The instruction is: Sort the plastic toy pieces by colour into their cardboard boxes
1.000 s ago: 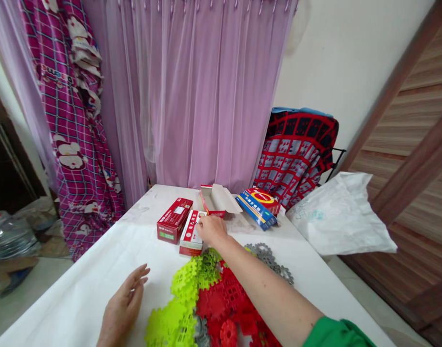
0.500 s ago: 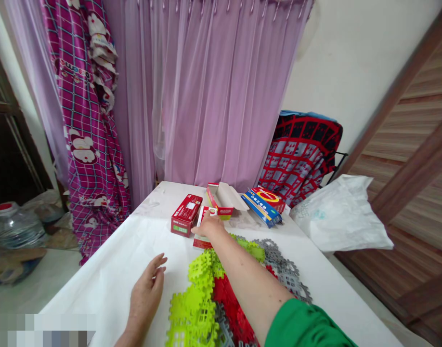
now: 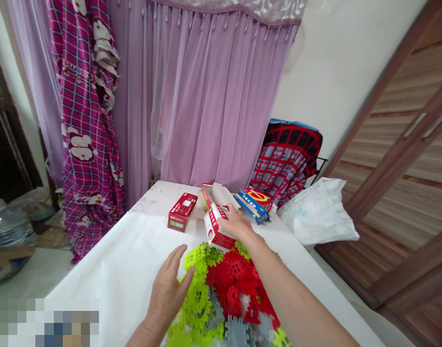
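Note:
My right hand [image 3: 237, 224] is closed on a red and white box [image 3: 217, 230], which is tilted just beyond the pile of toy pieces. My left hand [image 3: 170, 286] is open, its fingers apart, beside the lime-green notched plastic pieces [image 3: 197, 289] and holding nothing. Red notched pieces [image 3: 231, 274] lie in the middle of the pile, partly under my right forearm. Grey ones [image 3: 237, 332] are near the front. A dark red box [image 3: 183, 212] stands to the left of the held box.
An opened box [image 3: 221, 194] with its flap raised lies at the back of the white table [image 3: 127, 260]. Right of it are a blue box [image 3: 252, 207] and a red box [image 3: 260, 196]. A white plastic bag [image 3: 315, 212] sits at the right edge.
My right hand has lifted and moved the red and white box rightward, away from the dark red box. My left hand has come closer to the green pieces. The view has shifted slightly.

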`<state>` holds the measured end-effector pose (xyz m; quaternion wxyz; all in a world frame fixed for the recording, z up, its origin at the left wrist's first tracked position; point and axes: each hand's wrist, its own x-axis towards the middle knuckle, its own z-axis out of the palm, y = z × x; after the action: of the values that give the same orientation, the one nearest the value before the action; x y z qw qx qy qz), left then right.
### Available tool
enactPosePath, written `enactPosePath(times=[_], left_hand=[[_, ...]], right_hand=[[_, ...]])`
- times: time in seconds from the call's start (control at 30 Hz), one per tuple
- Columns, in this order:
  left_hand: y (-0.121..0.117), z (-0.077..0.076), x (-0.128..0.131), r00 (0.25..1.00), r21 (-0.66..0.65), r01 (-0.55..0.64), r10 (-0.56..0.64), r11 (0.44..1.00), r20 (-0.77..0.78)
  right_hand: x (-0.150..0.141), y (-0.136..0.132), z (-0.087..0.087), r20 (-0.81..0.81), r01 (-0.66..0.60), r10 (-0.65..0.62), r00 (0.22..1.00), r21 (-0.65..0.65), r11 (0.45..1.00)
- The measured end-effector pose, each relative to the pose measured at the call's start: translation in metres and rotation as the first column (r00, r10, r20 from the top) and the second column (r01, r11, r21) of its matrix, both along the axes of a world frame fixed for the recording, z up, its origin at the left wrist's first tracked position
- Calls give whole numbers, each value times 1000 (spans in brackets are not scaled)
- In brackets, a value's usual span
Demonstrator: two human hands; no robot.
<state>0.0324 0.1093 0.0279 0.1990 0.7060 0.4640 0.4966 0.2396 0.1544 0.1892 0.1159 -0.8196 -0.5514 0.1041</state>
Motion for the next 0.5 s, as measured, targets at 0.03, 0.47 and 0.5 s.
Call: enactPosePath(times=[0.03, 0.47, 0.5], left_hand=[[-9, 3, 14, 999, 7, 25, -25, 1000, -29], [-57, 12, 56, 967, -73, -169, 151, 983, -205], [-57, 14, 55, 965, -68, -179, 162, 982, -204]], right_hand=[[-2, -19, -1, 45, 2, -3, 999, 7, 1000], [25, -97, -12, -25, -355, 359, 933, 96, 930], [31, -89, -9, 40, -382, 380, 924, 111, 918]])
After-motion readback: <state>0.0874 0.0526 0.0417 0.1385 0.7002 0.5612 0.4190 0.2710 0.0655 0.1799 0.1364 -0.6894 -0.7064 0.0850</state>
